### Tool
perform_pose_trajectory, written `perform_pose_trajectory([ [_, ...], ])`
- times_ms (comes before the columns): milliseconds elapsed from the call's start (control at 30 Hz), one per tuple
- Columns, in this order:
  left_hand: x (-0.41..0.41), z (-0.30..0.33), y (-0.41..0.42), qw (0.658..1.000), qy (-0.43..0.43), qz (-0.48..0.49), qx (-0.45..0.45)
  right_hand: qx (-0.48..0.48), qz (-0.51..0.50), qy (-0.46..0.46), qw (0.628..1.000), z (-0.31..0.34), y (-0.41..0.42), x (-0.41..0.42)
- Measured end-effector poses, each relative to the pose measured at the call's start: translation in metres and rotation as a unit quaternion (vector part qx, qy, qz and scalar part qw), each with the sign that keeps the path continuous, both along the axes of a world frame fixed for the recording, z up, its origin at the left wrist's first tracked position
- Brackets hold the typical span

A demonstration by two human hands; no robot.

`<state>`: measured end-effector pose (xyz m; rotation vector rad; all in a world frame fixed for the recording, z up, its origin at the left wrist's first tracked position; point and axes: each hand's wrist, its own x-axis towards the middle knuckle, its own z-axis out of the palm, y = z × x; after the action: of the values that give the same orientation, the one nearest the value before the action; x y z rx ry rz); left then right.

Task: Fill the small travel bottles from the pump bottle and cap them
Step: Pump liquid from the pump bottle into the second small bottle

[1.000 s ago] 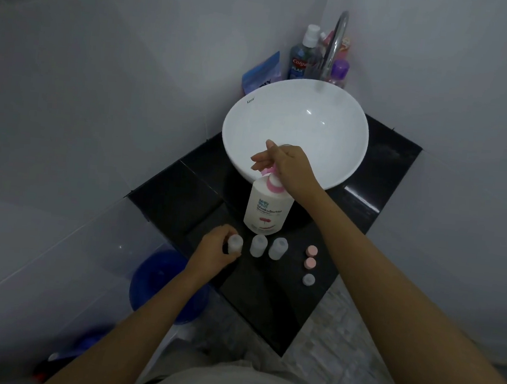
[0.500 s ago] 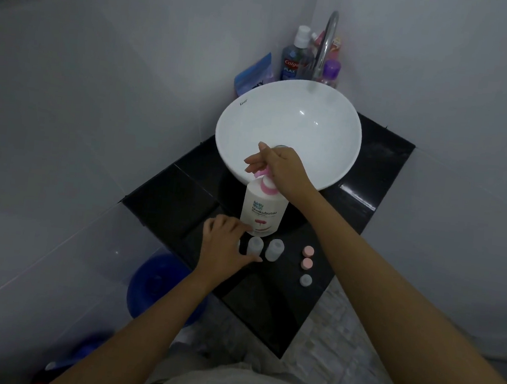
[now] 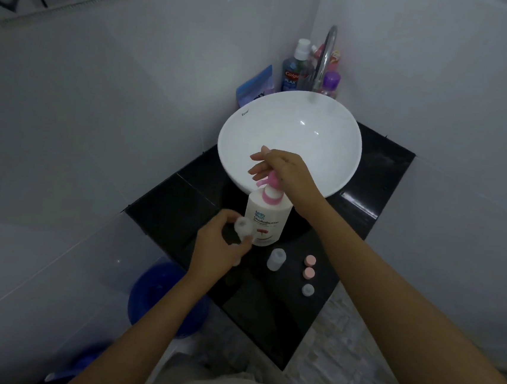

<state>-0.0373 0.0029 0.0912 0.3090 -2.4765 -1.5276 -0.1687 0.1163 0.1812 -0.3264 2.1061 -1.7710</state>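
A white pump bottle (image 3: 267, 221) with a pink pump head stands on the black counter (image 3: 374, 178), in front of the basin. My right hand (image 3: 283, 170) rests on top of the pump head, fingers partly spread. My left hand (image 3: 217, 247) holds a small clear travel bottle (image 3: 242, 226) lifted off the counter, tilted, beside the pump bottle's lower left. Another small travel bottle (image 3: 276, 259) stands uncapped on the counter. A pale shape under my left fingers is mostly hidden. Two pink caps (image 3: 309, 260) (image 3: 308, 273) and a grey cap (image 3: 307, 290) lie in a row at the right.
The white basin (image 3: 239, 128) fills the back of the counter, with a steel tap (image 3: 326, 56) over it. A mouthwash bottle (image 3: 293, 68), a purple bottle (image 3: 331, 83) and a blue pouch (image 3: 256, 85) stand in the corner. A blue bucket (image 3: 155, 300) sits on the floor at the left.
My left hand closed on the leftmost small bottle and lifted it up toward the pump bottle's spout. My right hand stayed on the pump head.
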Motion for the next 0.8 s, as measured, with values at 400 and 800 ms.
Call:
perform_pose_trajectory([
  [400, -0.018, 0.053, -0.014, 0.997, 0.062, -0.012, -0.035, 0.051, -0.023, 0.038, 0.998, -0.010, -0.007, 0.002],
  [800, -0.021, 0.059, -0.014, 0.993, 0.115, -0.012, 0.036, 0.064, -0.009, 0.038, 0.997, -0.018, -0.005, 0.001],
])
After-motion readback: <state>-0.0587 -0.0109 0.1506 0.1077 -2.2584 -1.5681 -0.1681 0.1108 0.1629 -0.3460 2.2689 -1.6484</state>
